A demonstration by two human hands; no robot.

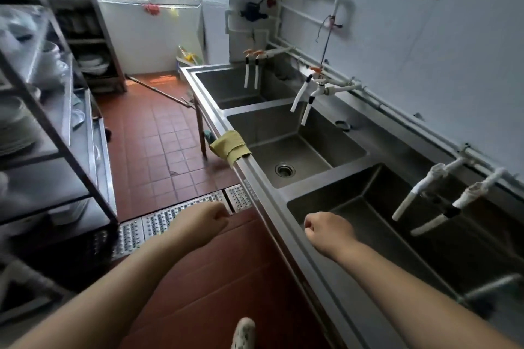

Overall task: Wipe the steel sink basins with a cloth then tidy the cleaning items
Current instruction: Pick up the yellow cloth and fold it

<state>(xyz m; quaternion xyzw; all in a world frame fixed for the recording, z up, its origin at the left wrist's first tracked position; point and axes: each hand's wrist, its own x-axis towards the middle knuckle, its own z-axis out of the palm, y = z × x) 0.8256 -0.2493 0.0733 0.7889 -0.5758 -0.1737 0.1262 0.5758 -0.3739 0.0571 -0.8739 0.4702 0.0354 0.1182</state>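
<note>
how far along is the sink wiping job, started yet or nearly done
Done: cannot tell whether any basin has been wiped. In hand: nothing; the left hand and right hand are curled and hold nothing. The yellow cloth hangs over the front rim of the middle basin, untouched. Left: any wiping still due, then tidying.

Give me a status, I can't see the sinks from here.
Left hand and right hand both fisted, holding nothing. Yellow cloth draped over middle basin's front rim, untouched. Nothing blocking the reach.
</note>
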